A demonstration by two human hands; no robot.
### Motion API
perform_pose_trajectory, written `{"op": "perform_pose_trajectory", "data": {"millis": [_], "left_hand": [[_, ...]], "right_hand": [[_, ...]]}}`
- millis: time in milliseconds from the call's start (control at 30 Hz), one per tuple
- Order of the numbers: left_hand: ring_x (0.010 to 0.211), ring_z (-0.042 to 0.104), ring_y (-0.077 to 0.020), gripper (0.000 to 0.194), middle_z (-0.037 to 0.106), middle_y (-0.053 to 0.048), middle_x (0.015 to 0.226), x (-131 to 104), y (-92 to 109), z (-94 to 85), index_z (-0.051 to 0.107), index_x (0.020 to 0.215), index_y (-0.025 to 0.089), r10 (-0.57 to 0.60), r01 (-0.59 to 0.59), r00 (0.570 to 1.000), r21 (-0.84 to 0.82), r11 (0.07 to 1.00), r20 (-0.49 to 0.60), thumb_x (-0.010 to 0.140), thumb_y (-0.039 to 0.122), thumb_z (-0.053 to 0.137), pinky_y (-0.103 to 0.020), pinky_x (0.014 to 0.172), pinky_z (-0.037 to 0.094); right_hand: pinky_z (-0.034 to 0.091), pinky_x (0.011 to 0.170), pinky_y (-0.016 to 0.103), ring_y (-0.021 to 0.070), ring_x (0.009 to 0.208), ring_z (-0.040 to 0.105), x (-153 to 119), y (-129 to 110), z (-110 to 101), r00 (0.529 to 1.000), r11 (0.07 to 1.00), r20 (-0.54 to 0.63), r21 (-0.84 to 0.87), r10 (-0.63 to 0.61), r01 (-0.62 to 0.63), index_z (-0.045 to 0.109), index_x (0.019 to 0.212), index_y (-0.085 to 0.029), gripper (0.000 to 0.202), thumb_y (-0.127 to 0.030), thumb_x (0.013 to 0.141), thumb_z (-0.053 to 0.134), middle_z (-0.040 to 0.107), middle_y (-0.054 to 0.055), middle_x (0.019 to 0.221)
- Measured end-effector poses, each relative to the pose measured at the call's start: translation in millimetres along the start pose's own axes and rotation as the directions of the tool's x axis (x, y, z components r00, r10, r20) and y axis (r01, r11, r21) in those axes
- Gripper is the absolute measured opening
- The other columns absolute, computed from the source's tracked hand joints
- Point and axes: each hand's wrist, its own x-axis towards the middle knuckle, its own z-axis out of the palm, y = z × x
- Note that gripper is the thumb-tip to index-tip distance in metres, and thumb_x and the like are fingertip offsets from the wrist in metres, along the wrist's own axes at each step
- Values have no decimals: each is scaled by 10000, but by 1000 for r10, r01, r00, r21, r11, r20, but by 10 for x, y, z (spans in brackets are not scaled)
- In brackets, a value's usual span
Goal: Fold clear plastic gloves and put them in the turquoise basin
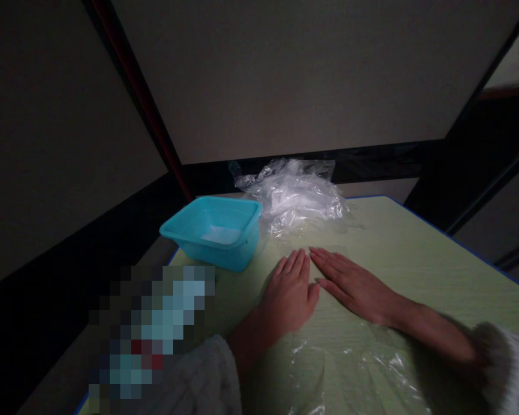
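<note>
My left hand [289, 293] lies palm down with its fingers stretched out. Beside it, my right hand [355, 286] also rests flat, its fingertips pointing in toward the left one. Both press on a thin clear plastic bag [350, 369] spread over the table, and neither grips anything. The bag's creased lower part runs toward me between my forearms; its far edge is faint and hard to make out. Past my hands sits a crumpled heap of clear plastic bags [300, 193].
A turquoise plastic basin [242, 251] with something white in its bottom stands at the left edge of the pale green table [436, 265], which has a blue rim. A blurred-out object [168, 317] lies at the near left. Panelled walls [285, 75] rise behind.
</note>
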Motion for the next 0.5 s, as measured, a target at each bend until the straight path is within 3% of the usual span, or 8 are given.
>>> {"op": "perform_pose_trajectory", "data": {"millis": [300, 500], "left_hand": [[1358, 236, -243, 677, 255, -156, 1460, 69, -117, -34, 310, 1370, 15, -66, 65, 997, 19, 998, 30, 909, 511, 329, -399, 1099, 241], [1360, 232, -237, 660, 249, -158, 1461, 92, -192, -76, 309, 1368, 10, -104, 101, 992, 41, 994, 65, 910, 481, 368, -387, 1104, 225]], "right_hand": [[239, 1072, 493, 267, 1339, 197, 7, 87, -21, 998, 997, 51, -57, 45, -42, 282, 1406, -74, 715, -575, 913, 154, 239, 168, 1453], [232, 1071, 498, 264, 1342, 197, 4, 130, -29, 997, 997, 47, -50, 67, -64, 277, 1412, -106, 720, -600, 899, 174, 236, 153, 1460]]}}
